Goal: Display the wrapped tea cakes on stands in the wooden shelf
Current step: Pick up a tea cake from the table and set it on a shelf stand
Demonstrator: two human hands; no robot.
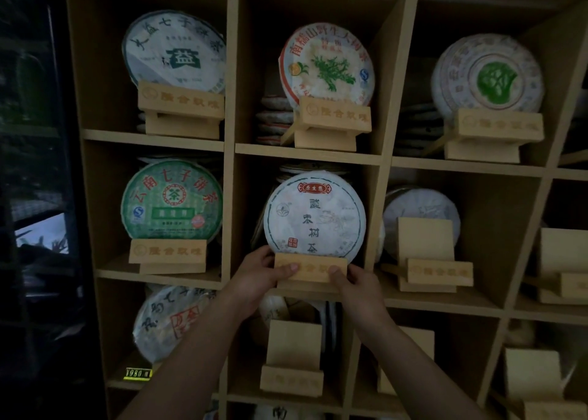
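Note:
A white wrapped tea cake [314, 214] with a red label stands upright on a wooden stand [313, 268] in the middle cubby of the wooden shelf [308, 151]. My left hand [261, 271] grips the stand's left end, thumb on its front. My right hand [354, 281] grips the right end the same way. Other wrapped cakes stand on stands: a green one [171, 199] to the left, and three in the top row [174, 50] [327, 61] [488, 74].
An empty stand [428, 255] sits in the right cubby before a leaning pale cake [421, 201]. More empty stands [292, 359] [534, 375] fill the lower cubbies. Stacked cakes [273, 117] lie behind the displays. A yellow price tag [137, 373] sits at the lower left.

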